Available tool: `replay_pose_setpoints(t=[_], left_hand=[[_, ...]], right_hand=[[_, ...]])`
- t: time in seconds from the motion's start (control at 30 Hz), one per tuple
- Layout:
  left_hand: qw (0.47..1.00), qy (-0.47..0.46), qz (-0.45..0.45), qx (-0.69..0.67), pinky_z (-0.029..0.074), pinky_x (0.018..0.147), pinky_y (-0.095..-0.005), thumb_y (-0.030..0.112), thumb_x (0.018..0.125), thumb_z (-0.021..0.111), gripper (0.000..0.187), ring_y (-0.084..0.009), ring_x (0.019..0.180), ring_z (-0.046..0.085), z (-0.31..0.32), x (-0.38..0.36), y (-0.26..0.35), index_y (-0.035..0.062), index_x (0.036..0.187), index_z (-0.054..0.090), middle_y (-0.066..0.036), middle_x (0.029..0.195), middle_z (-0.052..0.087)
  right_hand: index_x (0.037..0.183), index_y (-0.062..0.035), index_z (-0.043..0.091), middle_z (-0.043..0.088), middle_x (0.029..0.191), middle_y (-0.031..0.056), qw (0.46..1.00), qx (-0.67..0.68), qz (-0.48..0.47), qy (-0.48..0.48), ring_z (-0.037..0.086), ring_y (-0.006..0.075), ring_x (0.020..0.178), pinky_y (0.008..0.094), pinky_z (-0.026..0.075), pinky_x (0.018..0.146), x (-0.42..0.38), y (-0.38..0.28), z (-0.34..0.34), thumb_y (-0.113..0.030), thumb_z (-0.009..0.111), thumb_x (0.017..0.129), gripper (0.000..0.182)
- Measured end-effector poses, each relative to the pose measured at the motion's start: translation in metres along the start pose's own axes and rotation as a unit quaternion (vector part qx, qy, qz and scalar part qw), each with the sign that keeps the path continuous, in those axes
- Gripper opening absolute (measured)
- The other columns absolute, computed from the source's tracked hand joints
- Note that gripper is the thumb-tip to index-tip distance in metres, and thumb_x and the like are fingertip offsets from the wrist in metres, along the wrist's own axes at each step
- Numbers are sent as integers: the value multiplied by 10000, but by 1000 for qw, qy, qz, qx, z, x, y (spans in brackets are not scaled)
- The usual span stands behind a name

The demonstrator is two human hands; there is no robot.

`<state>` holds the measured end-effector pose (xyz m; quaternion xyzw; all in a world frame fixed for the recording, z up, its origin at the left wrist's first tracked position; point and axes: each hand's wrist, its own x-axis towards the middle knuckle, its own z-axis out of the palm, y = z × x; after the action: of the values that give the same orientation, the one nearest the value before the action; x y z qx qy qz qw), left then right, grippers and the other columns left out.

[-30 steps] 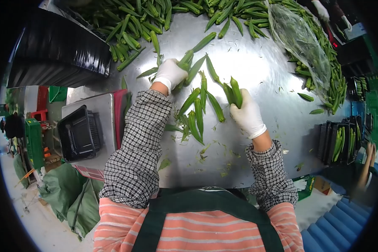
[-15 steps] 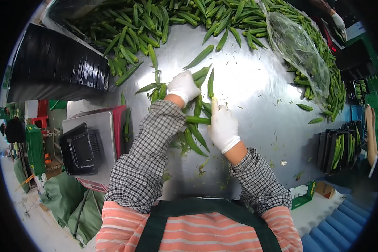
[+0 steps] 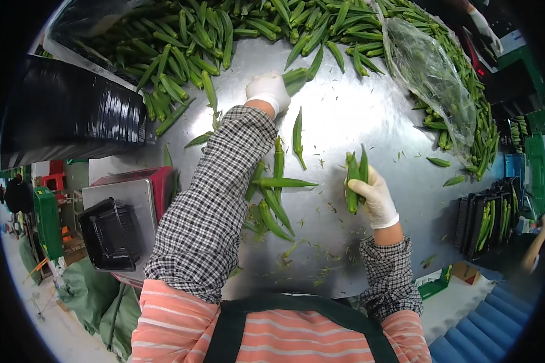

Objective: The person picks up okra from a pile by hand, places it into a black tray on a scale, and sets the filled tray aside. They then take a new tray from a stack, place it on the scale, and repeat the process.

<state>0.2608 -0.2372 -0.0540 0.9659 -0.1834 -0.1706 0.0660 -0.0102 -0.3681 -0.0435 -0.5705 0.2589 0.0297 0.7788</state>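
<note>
My left hand (image 3: 267,91), in a white glove, is closed around okra pods (image 3: 295,78) whose ends stick out to its right, just in front of the big okra heap (image 3: 206,36). Over on the right, my right hand (image 3: 376,196), also gloved, grips a couple of okra pods (image 3: 353,181) upright between thumb and fingers. A single okra pod (image 3: 298,136) lies on the metal table (image 3: 345,109) between my hands. Several loose okra pods (image 3: 275,209) are spread beside my left forearm, which covers part of them.
A black plastic tray (image 3: 110,233) sits on a scale (image 3: 148,212) at the left, below a tall stack of black trays (image 3: 79,103). A clear plastic bag (image 3: 427,72) lies on okra at the right. Filled trays (image 3: 483,218) stand at the right edge, near another person's arm (image 3: 536,245).
My left hand has moved up toward the heap. My right hand has swung right and down, away from the loose pods, now with okra upright in it.
</note>
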Motion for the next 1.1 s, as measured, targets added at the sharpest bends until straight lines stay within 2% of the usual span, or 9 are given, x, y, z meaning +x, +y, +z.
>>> replay_pose_setpoints(t=[0.17,0.3,0.43,0.53,0.63,0.83,0.93,1.0,1.1], left_hand=[[969,49,-17,-242,491,752,-323,214,655,684,445,-233,836,629,-4,-8,-25,8,1035,579,-144,933,644],[811,49,54,-581,465,606,-255,65,672,645,371,-131,677,563,-29,-55,-55,-35,1023,579,-60,822,606],[857,115,95,-493,481,800,-281,78,673,615,514,-216,909,609,-18,-91,-60,-41,1161,509,-159,994,627],[967,105,134,-189,464,861,-382,129,670,616,469,-336,984,578,-5,-88,-55,54,1127,541,-194,1074,586],[955,124,270,-9,451,846,-392,76,703,581,331,-317,990,557,12,-66,-53,68,1033,560,-169,1023,578],[981,-3,193,27,456,854,-396,76,743,565,332,-316,982,584,2,-61,-41,64,1074,550,-190,1046,603],[987,45,123,-91,480,846,-356,98,772,571,404,-280,987,599,2,-77,-48,15,1163,515,-168,1050,618],[878,65,123,-457,495,803,-304,84,773,608,426,-215,918,612,0,-102,-57,-17,1174,507,-125,1034,623],[596,-70,132,-789,515,749,-302,41,807,611,336,-183,805,619,1,-156,-59,-15,1127,530,-95,938,622]], right_hand=[[1154,29,478,539,883,19,994,-95,-51,11,511,76,733,226,447,627,10,-13,19,-83,633,772,427],[1157,13,479,545,891,38,987,-138,-80,-28,519,98,760,240,461,666,10,-12,48,-80,612,765,424],[1050,-36,512,591,908,172,811,-522,-250,-82,580,352,844,422,477,759,14,14,77,-94,605,708,359],[1093,-42,504,590,864,157,694,-683,-213,-79,587,306,833,401,475,735,11,18,89,-107,605,688,423],[1056,-43,481,594,848,132,660,-706,-251,-59,598,299,805,415,479,691,6,21,88,-114,615,686,400],[1145,-20,476,610,914,144,811,-538,-229,20,610,261,782,367,491,715,-10,36,60,-113,631,717,465],[1153,-6,483,609,939,118,985,-157,-75,-1,600,193,777,304,493,719,-25,29,38,-128,632,760,437],[1146,3,491,601,945,88,995,28,-33,-85,580,147,793,265,490,711,-29,26,22,-154,648,782,427],[1170,4,478,605,957,103,974,166,-26,-153,578,148,804,278,490,717,-36,10,31,-177,665,777,472]])
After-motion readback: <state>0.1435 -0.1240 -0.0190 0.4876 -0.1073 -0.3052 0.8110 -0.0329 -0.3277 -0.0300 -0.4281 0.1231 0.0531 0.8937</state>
